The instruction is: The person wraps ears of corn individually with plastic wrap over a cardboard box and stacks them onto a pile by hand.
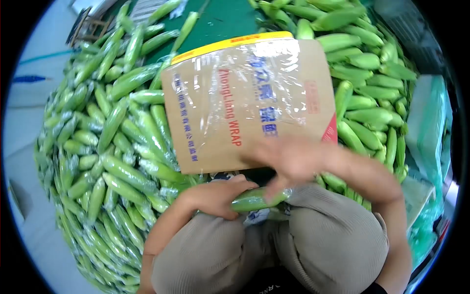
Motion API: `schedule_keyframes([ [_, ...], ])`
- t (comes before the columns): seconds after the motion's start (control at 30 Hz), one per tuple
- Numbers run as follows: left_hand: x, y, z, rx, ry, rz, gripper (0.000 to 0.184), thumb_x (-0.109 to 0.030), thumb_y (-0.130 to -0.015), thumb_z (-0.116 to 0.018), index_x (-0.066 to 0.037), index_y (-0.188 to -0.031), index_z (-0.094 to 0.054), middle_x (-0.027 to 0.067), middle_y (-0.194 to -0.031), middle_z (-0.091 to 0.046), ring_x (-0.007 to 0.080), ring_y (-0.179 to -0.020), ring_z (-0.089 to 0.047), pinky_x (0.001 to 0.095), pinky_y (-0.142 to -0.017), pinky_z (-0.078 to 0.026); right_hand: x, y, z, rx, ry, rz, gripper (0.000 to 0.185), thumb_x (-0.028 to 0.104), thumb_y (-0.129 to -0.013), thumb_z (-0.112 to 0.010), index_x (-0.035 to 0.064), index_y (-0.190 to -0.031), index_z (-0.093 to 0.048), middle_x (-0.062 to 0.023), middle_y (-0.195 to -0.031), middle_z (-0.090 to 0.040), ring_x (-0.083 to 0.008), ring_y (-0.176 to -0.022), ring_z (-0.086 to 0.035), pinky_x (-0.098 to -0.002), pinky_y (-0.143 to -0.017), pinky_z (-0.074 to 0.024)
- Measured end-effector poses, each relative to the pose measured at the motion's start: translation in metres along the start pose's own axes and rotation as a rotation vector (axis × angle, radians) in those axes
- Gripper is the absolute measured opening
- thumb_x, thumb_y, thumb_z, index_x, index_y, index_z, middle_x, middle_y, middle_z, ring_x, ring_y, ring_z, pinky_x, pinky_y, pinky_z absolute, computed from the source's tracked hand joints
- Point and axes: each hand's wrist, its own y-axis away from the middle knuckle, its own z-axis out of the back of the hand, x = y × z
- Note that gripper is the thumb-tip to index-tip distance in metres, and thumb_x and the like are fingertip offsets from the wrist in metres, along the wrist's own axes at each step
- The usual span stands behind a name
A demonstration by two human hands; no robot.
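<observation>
An ear of green corn [257,200], shiny with clear film, lies level over my lap. My left hand [218,196] is wrapped round its left end. Above the right end is my right hand [293,161], blurred by motion, with some fingers reaching down to the corn; whether they grip it is unclear. Just beyond my hands stands a cardboard box [196,117] printed "ZhongLiang WRAP", with clear film [289,63] across its top and a yellow strip [230,45] along its far edge.
Film-wrapped corn [125,174] is heaped at the left. A pile of green corn in husks [372,88] lies at the right, beside a light box [426,117] and green plastic [426,235]. A blue pen-like object [29,79] lies far left.
</observation>
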Motion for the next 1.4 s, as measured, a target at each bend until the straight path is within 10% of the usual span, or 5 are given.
schedule_keyframes([
  [0.27, -0.045, 0.091, 0.084, -0.623, 0.169, -0.023, 0.062, -0.024, -0.088, -0.082, -0.002, -0.142, -0.062, 0.0145, -0.112, -0.077, 0.0311, -0.100, -0.076, 0.0432, -0.101, -0.056, 0.006, 0.004, -0.045, -0.230, -0.791, -0.209, 0.073, 0.019, -0.087, -0.087, 0.0052, -0.146, -0.047, -0.0161, -0.142, -0.058, -0.0255, -0.135, -0.054, -0.0379, -0.114, -0.0423],
  [0.4, -0.015, 0.051, 0.072, -0.945, 1.318, -1.226, 0.045, -0.044, -0.104, -0.058, -0.008, -0.130, -0.060, 0.0121, -0.101, -0.077, 0.0306, -0.087, -0.075, 0.0501, -0.097, -0.057, 0.006, -0.026, -0.047, -0.524, -0.810, 0.047, 0.085, 0.011, -0.087, -0.085, 0.0044, -0.156, -0.037, -0.0199, -0.159, -0.042, -0.0305, -0.150, -0.039, -0.0417, -0.123, -0.0325],
  [0.9, 0.188, 0.129, 0.341, -1.930, 0.388, -0.318, 0.051, -0.017, -0.095, -0.079, 0.000, -0.137, -0.056, 0.0142, -0.124, -0.068, 0.0245, -0.106, -0.068, 0.0350, -0.084, -0.057, -0.177, 0.143, 0.030, -1.725, 0.102, -0.821, 0.047, 0.024, -0.093, -0.076, -0.0015, -0.130, -0.063, -0.0174, -0.109, -0.062, -0.0311, -0.104, -0.060, -0.0416, -0.096, -0.0504],
  [1.07, 0.248, 0.149, 0.322, -1.989, -0.035, 0.367, 0.061, -0.014, -0.095, -0.078, 0.000, -0.149, -0.053, 0.0150, -0.139, -0.065, 0.0269, -0.127, -0.061, 0.0395, -0.110, -0.045, -0.205, 0.147, -0.024, -0.731, -0.036, -1.312, 0.071, 0.053, -0.090, -0.079, -0.0078, -0.122, -0.062, -0.0329, -0.121, -0.070, -0.0470, -0.111, -0.070, -0.0511, -0.094, -0.0544],
  [1.4, 0.015, -0.048, 0.065, -1.047, -0.911, -0.099, 0.043, -0.015, -0.078, -0.083, -0.012, -0.120, -0.074, 0.0140, -0.138, -0.064, 0.0303, -0.134, -0.057, 0.0486, -0.113, -0.041, -0.111, 0.132, 0.004, -1.448, 0.412, -0.421, 0.069, 0.015, -0.081, -0.085, 0.0047, -0.142, -0.057, -0.0203, -0.134, -0.064, -0.0336, -0.123, -0.062, -0.0395, -0.106, -0.0491],
])
